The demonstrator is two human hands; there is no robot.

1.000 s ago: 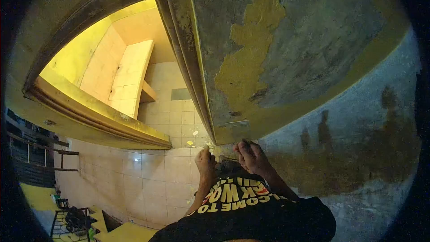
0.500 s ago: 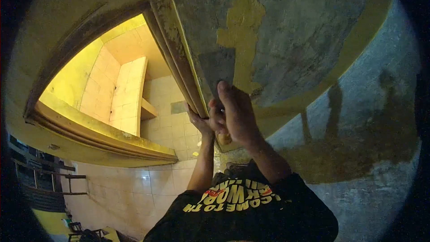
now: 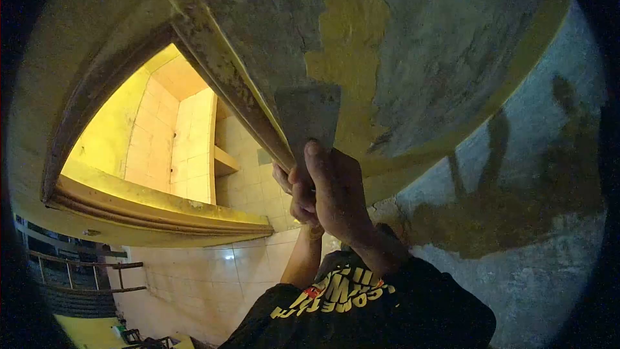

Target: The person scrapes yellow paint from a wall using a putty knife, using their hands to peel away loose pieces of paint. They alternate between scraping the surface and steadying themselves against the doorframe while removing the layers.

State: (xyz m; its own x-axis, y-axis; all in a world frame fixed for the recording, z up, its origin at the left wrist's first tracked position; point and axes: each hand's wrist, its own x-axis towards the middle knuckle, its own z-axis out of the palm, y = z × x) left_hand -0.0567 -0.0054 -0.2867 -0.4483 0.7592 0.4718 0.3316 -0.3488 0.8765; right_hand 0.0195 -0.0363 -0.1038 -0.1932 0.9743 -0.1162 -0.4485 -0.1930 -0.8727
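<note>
Right hand [image 3: 334, 187]: up in front of the patchy wall [image 3: 452, 39] now, a second ago it was way down near the black shirt [image 3: 400, 323]. Clamped on the scraper [image 3: 309, 113], thumb laid over the base of the blade.
Scraper: wide grey blade pokes out just past the thumb, handle's buried in the fist. Sits right beside the door frame [image 3: 242, 94], far corner overlapping the yellow paint patch [image 3: 352, 32]. Can't tell if the edge actually touches.
Left hand [image 3: 282, 178]: came up too, mostly tucked behind the other one, fingers by the door frame. Honestly can't tell if it's gripping anything.
Yellow paint patch: jagged strip, grey wall showing either side.
</note>
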